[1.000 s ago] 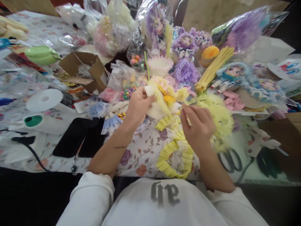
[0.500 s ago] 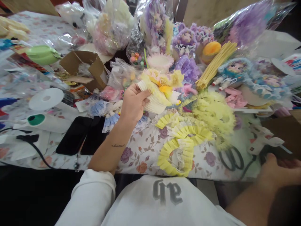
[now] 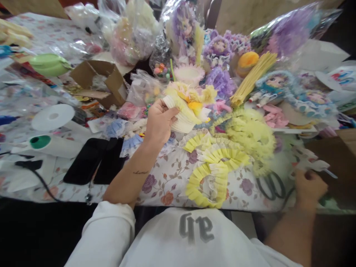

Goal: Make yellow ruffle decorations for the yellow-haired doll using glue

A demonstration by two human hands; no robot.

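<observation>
My left hand (image 3: pixel 159 122) is closed around a small doll in a cream and yellow pleated dress (image 3: pixel 187 107), held up above the flowered tablecloth (image 3: pixel 167 181). My right hand (image 3: pixel 308 187) is at the table's right front edge, fingers curled around the handle of a white glue gun (image 3: pixel 313 165); the view there is blurred. Yellow pleated ribbon trim (image 3: pixel 211 174) lies in loops on the cloth between the two hands. A fluffy yellow lace ring (image 3: pixel 250 139) lies just beyond it.
Black scissors (image 3: pixel 271 187) lie near the right hand. Two black phones (image 3: pixel 94 161) and a white tape roll (image 3: pixel 52 116) lie left. A cardboard box (image 3: pixel 102 83), bagged dolls (image 3: pixel 133 33), purple dolls (image 3: pixel 222 48) and yellow sticks (image 3: pixel 250 81) crowd the back.
My right hand left the doll, swung to the lower right edge and closed on the glue gun. My left hand kept holding the doll, raised slightly.
</observation>
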